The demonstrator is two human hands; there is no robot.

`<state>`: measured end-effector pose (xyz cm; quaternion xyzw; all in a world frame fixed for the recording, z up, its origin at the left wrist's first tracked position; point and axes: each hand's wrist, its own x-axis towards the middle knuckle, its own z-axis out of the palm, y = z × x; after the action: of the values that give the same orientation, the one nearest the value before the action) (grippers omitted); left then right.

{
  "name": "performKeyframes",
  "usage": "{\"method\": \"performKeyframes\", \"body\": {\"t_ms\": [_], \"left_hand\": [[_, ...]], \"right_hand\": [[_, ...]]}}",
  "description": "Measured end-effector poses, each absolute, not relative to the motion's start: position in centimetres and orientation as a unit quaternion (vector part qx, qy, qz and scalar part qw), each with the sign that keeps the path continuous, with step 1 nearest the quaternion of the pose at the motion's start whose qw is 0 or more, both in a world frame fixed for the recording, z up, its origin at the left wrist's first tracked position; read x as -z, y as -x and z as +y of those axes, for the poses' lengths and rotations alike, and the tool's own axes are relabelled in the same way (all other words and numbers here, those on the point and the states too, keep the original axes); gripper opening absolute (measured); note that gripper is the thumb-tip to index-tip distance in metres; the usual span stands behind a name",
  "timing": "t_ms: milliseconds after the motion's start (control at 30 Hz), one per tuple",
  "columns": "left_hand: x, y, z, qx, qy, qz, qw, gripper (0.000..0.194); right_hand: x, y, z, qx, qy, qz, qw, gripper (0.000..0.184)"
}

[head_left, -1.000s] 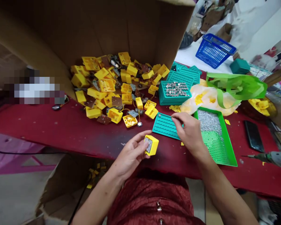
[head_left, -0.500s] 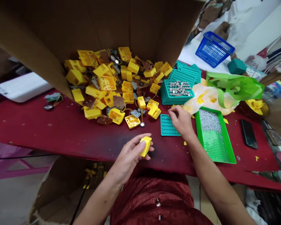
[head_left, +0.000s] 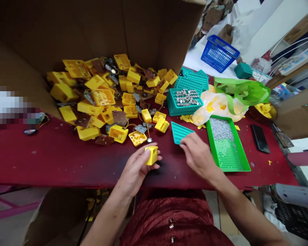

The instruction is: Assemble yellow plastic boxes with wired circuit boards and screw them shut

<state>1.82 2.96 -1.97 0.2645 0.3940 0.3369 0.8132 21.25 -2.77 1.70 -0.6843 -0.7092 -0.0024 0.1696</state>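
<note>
My left hand (head_left: 135,167) grips a small yellow plastic box (head_left: 151,155) just above the red table (head_left: 59,157). My right hand (head_left: 197,155) lies over the near edge of a teal ridged tray (head_left: 179,131); its fingers are curled together near the tray's corner, and whatever they pinch is too small to name. A pile of yellow boxes with circuit boards and wires (head_left: 110,99) spills from a tipped cardboard carton (head_left: 97,30) just beyond both hands.
A stack of teal trays (head_left: 186,100) holds button cells. A green tray of small screws (head_left: 224,141) sits to the right, with a green bag (head_left: 241,90), a phone (head_left: 259,138), a blue basket (head_left: 219,53) and a power screwdriver (head_left: 290,194) around it.
My right hand drew back from the teal tray's far edge toward me, and the tray now lies turned at an angle. My left hand rotated the yellow box so its closed side faces up.
</note>
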Motion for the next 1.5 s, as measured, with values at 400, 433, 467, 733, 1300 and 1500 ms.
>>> {"method": "performKeyframes", "body": {"t_ms": [400,433,467,733,1300,1500], "left_hand": [[2.6,-1.3,3.2,-0.354,-0.227,0.357,0.834,0.052],[2.6,-1.3,3.2,-0.356,-0.228,0.356,0.833,0.052],[2.6,-1.3,3.1,-0.357,-0.228,0.357,0.833,0.052],[2.6,-1.1,2.8,-0.354,-0.226,0.360,0.833,0.049],[0.6,-2.3,3.6,-0.337,-0.226,0.364,0.838,0.042],[-3.3,-6.2,8.7,-0.333,-0.328,0.378,0.800,0.025]], "right_hand": [[-10.1,-28.6,9.5,0.288,0.719,-0.529,0.346,0.015],[-9.3,-29.8,11.1,0.259,0.744,-0.519,0.331,0.015],[-8.6,-30.8,12.4,0.228,0.767,-0.506,0.321,0.015],[-4.2,-30.1,10.7,0.105,0.738,-0.629,0.223,0.017],[-2.2,-31.0,8.7,0.040,0.781,-0.576,0.238,0.019],[-2.7,-35.2,11.4,0.018,0.848,-0.456,0.270,0.032]]}}
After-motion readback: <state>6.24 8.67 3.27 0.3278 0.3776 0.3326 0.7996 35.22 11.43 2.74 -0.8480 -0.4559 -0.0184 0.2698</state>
